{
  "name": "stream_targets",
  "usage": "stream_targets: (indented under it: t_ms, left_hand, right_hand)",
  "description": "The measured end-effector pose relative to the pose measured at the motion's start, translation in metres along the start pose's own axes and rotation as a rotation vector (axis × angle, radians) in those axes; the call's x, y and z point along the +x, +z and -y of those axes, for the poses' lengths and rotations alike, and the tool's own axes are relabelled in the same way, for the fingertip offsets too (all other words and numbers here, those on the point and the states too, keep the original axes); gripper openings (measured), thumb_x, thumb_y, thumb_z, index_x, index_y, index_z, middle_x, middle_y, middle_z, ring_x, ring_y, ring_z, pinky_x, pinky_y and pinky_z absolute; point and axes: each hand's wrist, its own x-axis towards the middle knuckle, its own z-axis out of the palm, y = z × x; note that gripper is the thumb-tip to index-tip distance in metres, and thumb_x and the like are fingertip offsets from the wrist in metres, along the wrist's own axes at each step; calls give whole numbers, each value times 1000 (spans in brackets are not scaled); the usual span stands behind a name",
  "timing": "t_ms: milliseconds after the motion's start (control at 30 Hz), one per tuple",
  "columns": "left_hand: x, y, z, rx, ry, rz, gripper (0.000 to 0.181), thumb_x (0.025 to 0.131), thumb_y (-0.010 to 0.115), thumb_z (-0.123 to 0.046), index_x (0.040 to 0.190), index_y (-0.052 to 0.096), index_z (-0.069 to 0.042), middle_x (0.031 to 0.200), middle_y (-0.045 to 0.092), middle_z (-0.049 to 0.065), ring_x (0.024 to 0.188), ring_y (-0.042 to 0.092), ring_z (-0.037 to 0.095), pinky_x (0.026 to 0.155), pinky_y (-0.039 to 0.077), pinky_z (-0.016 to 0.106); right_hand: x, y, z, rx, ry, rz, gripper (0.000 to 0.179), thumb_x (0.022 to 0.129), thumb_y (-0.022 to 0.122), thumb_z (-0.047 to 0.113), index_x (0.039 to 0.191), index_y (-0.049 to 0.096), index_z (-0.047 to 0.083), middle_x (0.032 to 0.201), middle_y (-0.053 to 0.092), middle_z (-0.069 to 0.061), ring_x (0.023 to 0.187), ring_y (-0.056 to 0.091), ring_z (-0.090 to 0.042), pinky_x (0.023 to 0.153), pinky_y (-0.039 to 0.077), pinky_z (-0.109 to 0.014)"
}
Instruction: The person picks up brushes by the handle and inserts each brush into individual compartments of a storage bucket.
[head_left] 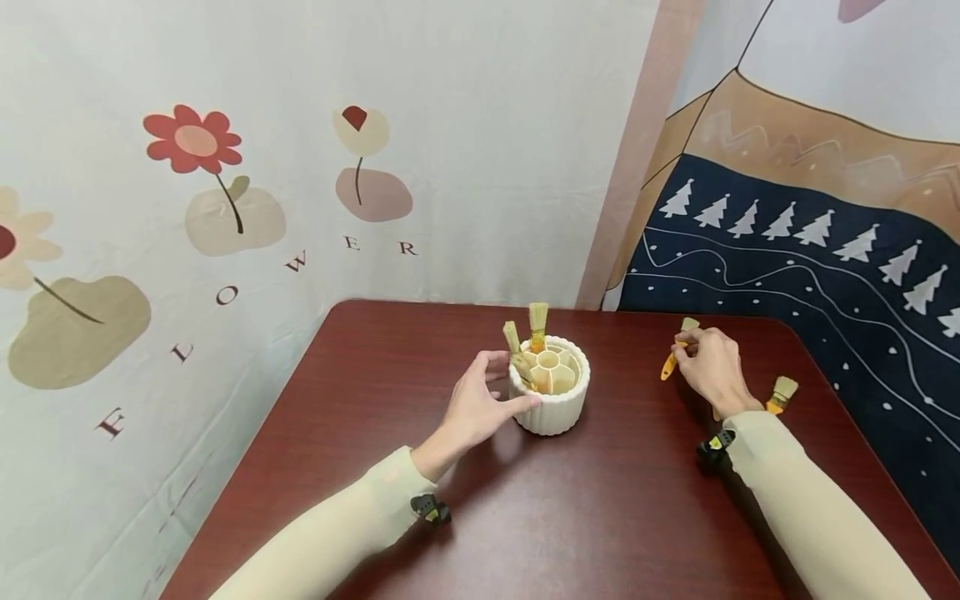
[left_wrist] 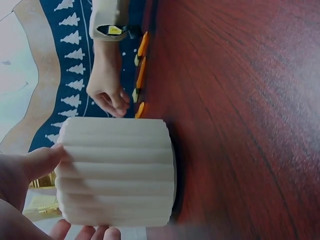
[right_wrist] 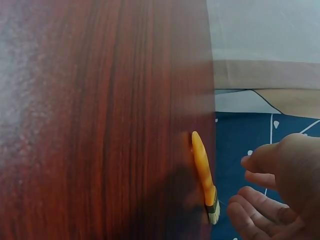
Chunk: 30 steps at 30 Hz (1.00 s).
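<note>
A white, ribbed, round brush holder (head_left: 551, 412) with flower-shaped compartments stands on the table. My left hand (head_left: 480, 400) grips its near-left side, thumb on the front and fingers round the left; the left wrist view shows the thumb (left_wrist: 42, 162) at the rim. Brushes with pale bristles, among them an upright brush (head_left: 537, 321), stand in the holder's left and back compartments. Over at the right, my right hand (head_left: 712, 367) hovers above a yellow-handled paintbrush (right_wrist: 202, 167) lying on the table. The right wrist view shows its fingers loosely bent, with a gap to the brush.
Another yellow-handled brush (head_left: 783, 392) lies right of my right wrist, and a further handle (head_left: 716, 413) peeks out beneath that wrist. The dark red table (head_left: 600, 517) ends at the back against a printed curtain (head_left: 487, 167) and a blue tree-patterned cloth (head_left: 765, 275).
</note>
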Motion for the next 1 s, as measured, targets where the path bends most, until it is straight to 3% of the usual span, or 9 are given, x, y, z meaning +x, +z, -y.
stream_targets:
  t_ms: [300,500,600,767,1000]
  left_hand:
    - [4,-7,2,-51,-18,42,81,89,103,-22,160,64,-13,151,76,20,136,78,42,117,66,58]
    - [4,-9,3,-59,-22,57,80,90,102,-22,161,65,-16,151,76,20,137,78,42,116,67,57]
    - [4,-10,4,-67,-16,58,80,90,102,-21,161,66,-15,151,76,21,138,78,43,118,65,59]
    - [4,-10,3,-75,-15,54,79,90,102,-21,160,66,-15,150,77,21,136,79,42,118,65,61]
    - [3,-11,3,-83,-29,51,79,90,102,-20,160,66,-16,149,77,20,134,80,42,114,68,55]
  right_hand:
    - [4,4,-4,-15,22,42,32,108,77,5,133,76,-16,131,70,-41,130,59,-59,121,42,-79]
    - [5,7,-6,-23,44,68,32,109,76,4,133,76,-18,133,71,-42,137,56,-61,129,32,-82]
    - [7,8,-7,-29,36,65,33,108,77,5,133,76,-17,138,71,-42,136,57,-60,124,34,-79]
    - [9,10,-7,-51,13,65,33,106,79,6,132,78,-16,143,71,-42,132,61,-60,102,38,-71]
    - [11,10,-6,-64,10,98,35,105,78,5,133,78,-16,136,71,-43,132,61,-62,99,37,-72]
